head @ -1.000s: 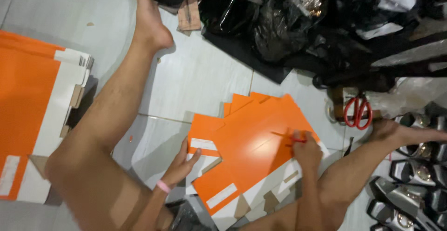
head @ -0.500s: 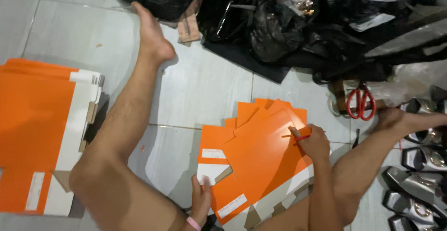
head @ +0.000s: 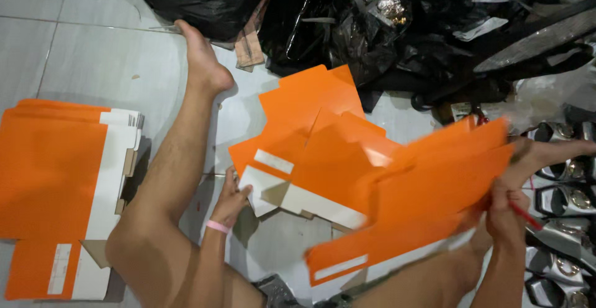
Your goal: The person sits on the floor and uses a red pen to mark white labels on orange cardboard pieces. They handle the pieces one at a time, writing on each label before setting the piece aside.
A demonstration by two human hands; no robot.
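Observation:
I sit on a tiled floor with my legs spread. My right hand grips the right edge of a flat orange cardboard box blank and holds it lifted and tilted, blurred by motion; a red pen sticks out of the same hand. My left hand, with a pink wristband, rests on the white flap of a pile of orange box blanks lying on the floor between my legs.
A stack of flat orange and white blanks lies at the left. Black plastic bags heap up at the back. Shiny metal parts line the right edge. My left foot reaches toward the bags.
My right hand has raised one orange blank off the pile and swung it to the right. My left hand moved up onto the pile's white flap.

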